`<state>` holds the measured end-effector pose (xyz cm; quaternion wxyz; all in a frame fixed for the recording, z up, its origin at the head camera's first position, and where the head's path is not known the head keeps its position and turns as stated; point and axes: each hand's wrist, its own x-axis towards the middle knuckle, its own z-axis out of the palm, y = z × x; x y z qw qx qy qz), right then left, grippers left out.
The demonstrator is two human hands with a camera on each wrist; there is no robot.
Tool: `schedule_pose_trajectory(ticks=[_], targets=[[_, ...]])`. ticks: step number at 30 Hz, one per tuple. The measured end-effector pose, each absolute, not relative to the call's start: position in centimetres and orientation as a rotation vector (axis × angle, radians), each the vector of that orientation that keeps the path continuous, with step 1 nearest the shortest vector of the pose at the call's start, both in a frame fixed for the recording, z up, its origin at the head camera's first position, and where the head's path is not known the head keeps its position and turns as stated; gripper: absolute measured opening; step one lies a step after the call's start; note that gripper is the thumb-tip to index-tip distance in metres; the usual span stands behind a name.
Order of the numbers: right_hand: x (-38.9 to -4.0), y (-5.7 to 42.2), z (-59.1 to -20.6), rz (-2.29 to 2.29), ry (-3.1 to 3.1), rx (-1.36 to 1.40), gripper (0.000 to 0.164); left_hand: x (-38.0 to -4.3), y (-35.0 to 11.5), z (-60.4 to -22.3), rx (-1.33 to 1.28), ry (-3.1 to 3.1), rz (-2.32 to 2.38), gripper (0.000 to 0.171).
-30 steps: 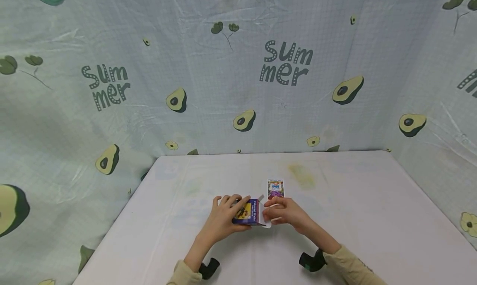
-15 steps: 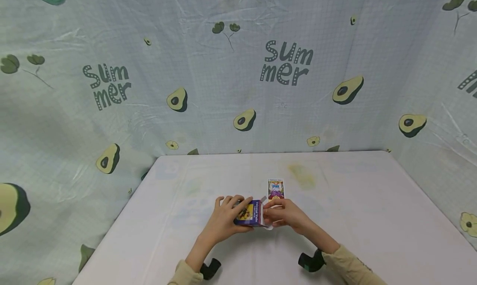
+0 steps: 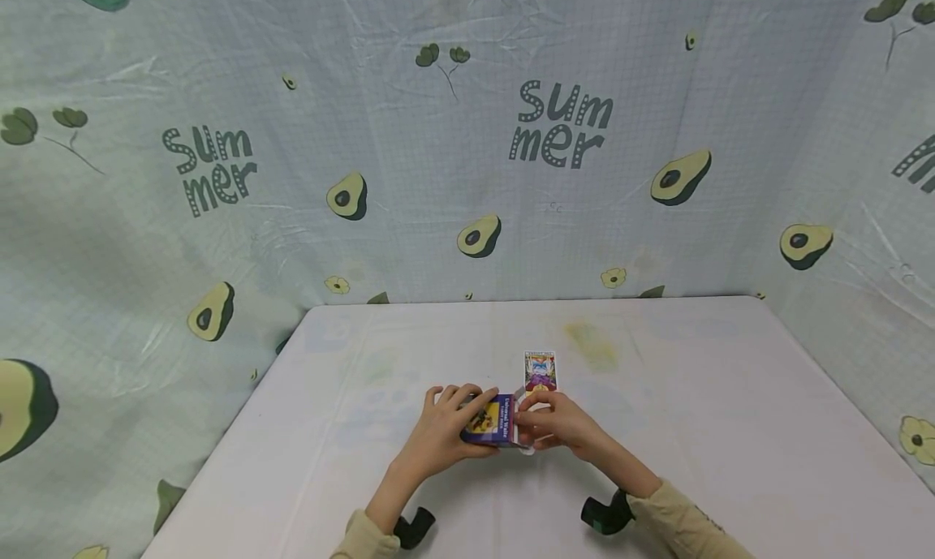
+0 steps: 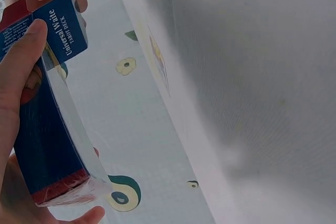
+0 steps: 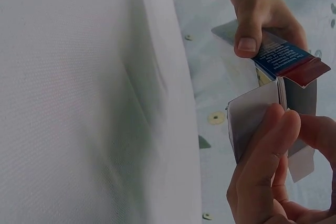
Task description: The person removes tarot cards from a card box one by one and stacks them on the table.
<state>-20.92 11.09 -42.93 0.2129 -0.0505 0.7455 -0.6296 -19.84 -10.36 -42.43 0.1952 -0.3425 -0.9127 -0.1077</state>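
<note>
My left hand [image 3: 436,433] grips a blue and yellow tarot deck box [image 3: 485,419] above the table, thumb on one side and fingers across the other. The left wrist view shows the box's printed end flap [image 4: 63,30] folded out and clear wrapping [image 4: 79,192] at its other end. At the open end, my right hand [image 3: 566,423] has thumb and fingertips together on the edges of a stack of tarot cards [image 5: 282,93]. How deep the stack sits in the box is hidden. A single colourful tarot card [image 3: 540,371] lies face up just beyond the right hand.
A white cloth covers the table [image 3: 694,380]. Behind it hangs a pale curtain [image 3: 409,137] printed with avocados and lettering, with more curtain at both sides. A black wrist device [image 3: 608,513] sits below the right wrist, another [image 3: 415,528] beside the left.
The box has shifted slightly right and towards me with the left hand. The right fingertips stay at its open end. The card on the table has not moved.
</note>
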Motion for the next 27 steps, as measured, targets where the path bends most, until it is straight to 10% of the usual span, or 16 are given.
schedule_pose_trajectory(ticks=[27], targets=[[-20.9,11.12,-43.15,-1.716,2.098,-0.125,0.026,-19.7,-10.2,-42.34,-0.982,-2.549,-0.28,0.076]])
